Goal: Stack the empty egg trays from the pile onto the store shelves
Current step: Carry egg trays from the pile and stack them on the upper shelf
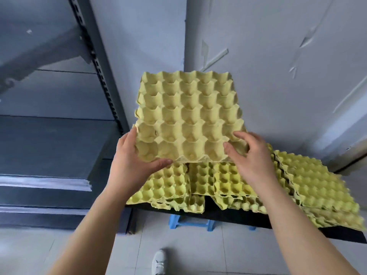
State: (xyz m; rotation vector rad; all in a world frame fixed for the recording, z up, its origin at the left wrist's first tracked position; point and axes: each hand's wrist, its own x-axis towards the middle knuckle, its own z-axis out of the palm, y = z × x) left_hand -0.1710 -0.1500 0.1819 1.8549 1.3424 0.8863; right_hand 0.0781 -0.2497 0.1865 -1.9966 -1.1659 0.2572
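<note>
Fingers first: the left hand (137, 161) has its thumb (163, 161) flat along the near edge of a yellow egg tray (188, 116), and the rest of that hand wraps the near-left corner with the fingertips hidden underneath. The right hand (248, 157) is curled over the near-right corner, with its thumb and index finger (239, 134) sitting on top of the cups, so both hands are holding it and neither is spread wide. The tray is up in the air right above the pile (238, 185), tilted with its far edge higher, cups facing up. The pile is a messy heap of the same yellow trays on a black board (218, 216), with a blue stool (188, 223) underneath it. The dark shelving unit (49, 145) is to the left of the pile. My take on doing this bit well: these pulp trays flex and tear, so grip by the ridges rather than the thin lip, lift clear of the pile so nothing snags, level it out, then swing left of the pile and set it square so the cups nest.
</note>
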